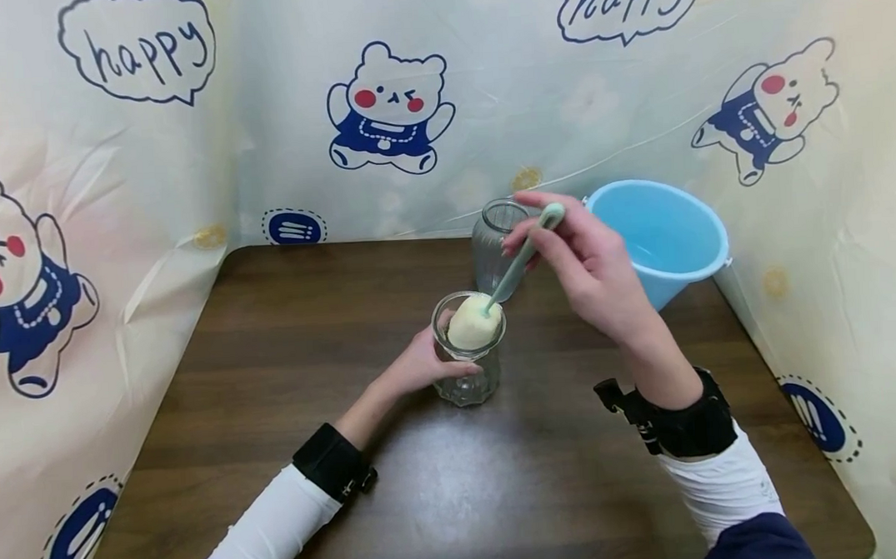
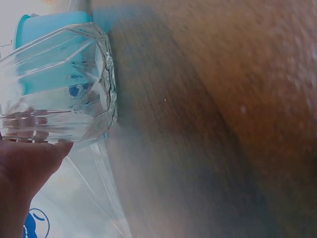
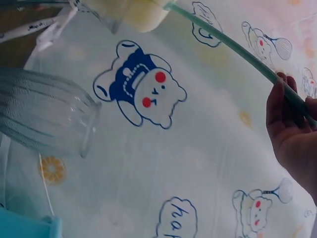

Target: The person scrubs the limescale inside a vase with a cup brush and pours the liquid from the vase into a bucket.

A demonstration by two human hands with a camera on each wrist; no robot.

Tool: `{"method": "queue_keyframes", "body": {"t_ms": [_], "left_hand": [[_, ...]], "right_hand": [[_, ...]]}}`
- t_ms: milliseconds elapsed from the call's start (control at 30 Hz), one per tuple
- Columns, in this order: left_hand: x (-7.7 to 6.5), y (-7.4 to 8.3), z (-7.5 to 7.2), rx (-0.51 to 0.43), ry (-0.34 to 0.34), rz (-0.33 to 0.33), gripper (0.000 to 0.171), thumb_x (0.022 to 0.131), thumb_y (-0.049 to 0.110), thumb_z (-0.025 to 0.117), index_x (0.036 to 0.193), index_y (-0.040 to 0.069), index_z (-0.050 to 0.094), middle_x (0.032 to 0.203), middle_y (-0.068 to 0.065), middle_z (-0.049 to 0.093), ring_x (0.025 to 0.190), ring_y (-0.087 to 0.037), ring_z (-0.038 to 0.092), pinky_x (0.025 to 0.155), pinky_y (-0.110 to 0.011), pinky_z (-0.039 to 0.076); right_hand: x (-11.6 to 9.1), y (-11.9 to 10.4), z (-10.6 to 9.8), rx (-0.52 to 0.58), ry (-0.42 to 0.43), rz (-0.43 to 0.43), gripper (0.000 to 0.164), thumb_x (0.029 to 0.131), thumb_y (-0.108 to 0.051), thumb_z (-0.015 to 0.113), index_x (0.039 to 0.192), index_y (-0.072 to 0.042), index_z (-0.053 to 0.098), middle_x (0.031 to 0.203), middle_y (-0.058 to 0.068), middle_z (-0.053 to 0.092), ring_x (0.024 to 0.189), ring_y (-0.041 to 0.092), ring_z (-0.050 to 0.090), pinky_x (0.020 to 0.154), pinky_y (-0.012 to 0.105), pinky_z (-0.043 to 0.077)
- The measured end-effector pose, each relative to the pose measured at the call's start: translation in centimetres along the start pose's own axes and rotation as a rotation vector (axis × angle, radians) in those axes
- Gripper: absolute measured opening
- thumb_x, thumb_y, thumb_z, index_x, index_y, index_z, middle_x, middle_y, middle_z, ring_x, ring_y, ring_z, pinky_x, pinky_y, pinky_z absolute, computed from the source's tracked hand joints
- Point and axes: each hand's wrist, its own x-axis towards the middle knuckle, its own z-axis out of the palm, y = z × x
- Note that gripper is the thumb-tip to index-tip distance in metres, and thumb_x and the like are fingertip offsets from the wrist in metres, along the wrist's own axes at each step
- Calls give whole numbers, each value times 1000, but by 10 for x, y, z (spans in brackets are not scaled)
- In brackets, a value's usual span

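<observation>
Fingers of left hand [image 1: 425,361] curl round near glass jar [image 1: 468,389] at middle of table [image 1: 307,319]; right hand [image 1: 590,265] pinches green stick [image 1: 517,266], tip touching pale lump [image 1: 468,324] at jar's mouth. 1 far jar [image 1: 490,257] stands just beyond, blue bucket [image 1: 663,228] far right.

Pale sheeting [image 1: 515,101] with cartoon bears [image 1: 389,136] backs a brown table [image 1: 292,320].

A blue bucket [image 1: 656,235] and ribbed jar [image 1: 490,257] stand before bear-printed cloth [image 1: 501,119].
</observation>
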Motion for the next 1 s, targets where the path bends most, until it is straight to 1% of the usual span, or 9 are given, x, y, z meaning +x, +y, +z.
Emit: {"method": "queue_keyframes", "body": {"t_ms": [67, 200, 300, 367, 433, 500, 600, 767, 1000], "left_hand": [[0, 0, 1, -6, -3, -8, 76, 78, 12, 91, 142, 11, 51, 129, -8, 67, 119, -21, 61, 108, -44, 45], [1, 0, 3, -32, -12, 1, 79, 78, 9, 91, 145, 8, 50, 135, -12, 66, 122, -26, 63, 109, -46, 46], [3, -1, 2, -54, -16, 25, 80, 77, 6, 90, 146, 4, 49, 136, -19, 64, 125, -36, 62, 111, -53, 43], [4, -2, 1, -55, -14, 34, 80, 77, 6, 91, 145, 4, 49, 136, -22, 64, 126, -40, 61, 112, -57, 42], [3, -2, 0, -50, -11, 33, 80, 76, 6, 91, 144, 5, 50, 136, -22, 64, 126, -40, 60, 112, -58, 41], [2, -3, -1, -37, -8, 32, 79, 76, 8, 92, 143, 7, 51, 136, -19, 64, 126, -37, 61, 112, -56, 41], [0, -4, 0, -21, -6, 31, 77, 77, 12, 92, 143, 10, 52, 135, -14, 65, 126, -32, 61, 112, -53, 42], [-1, -6, 2, -29, -6, 31, 77, 78, 16, 92, 143, 13, 51, 135, -10, 65, 127, -29, 60, 113, -51, 42], [0, -4, 2, -39, 8, 17, 77, 79, 11, 91, 145, 11, 51, 137, -15, 65, 129, -34, 58, 114, -55, 40]], "right_hand": [[0, -3, -7, 5, 89, -53, 36, 105, 1, 55, 140, 9, 54, 106, 11, 77, 95, 19, 73, 82, 28, 59], [0, -9, -24, 159, 296, -108, 37, 101, -4, 66, 134, 8, 54, 101, 13, 78, 91, 23, 75, 90, 29, 58], [-3, -10, -37, 242, 462, -105, 38, 96, -5, 74, 128, 5, 56, 96, 18, 77, 86, 26, 76, 90, 30, 59], [-7, -7, -45, 217, 541, -87, 36, 94, -3, 77, 123, 7, 59, 93, 19, 77, 81, 25, 76, 86, 30, 60], [-14, 1, -52, 162, 547, -45, 33, 93, 0, 76, 121, 8, 61, 93, 16, 77, 79, 23, 76, 83, 28, 60], [-22, 14, -56, 98, 496, 18, 29, 94, 4, 73, 121, 8, 62, 92, 11, 78, 77, 20, 75, 79, 25, 60], [-39, 38, -58, -83, 355, 154, 26, 96, 4, 71, 121, 4, 63, 92, 4, 76, 72, 13, 71, 71, 20, 58], [-67, 81, -54, -410, 75, 355, 26, 97, -7, 74, 119, 1, 63, 93, 9, 74, 70, 17, 69, 61, 17, 54], [-83, 123, -52, -508, -214, 691, 35, 101, -18, 71, 125, 4, 60, 98, 21, 73, 74, 35, 71, 64, 32, 60]]}}
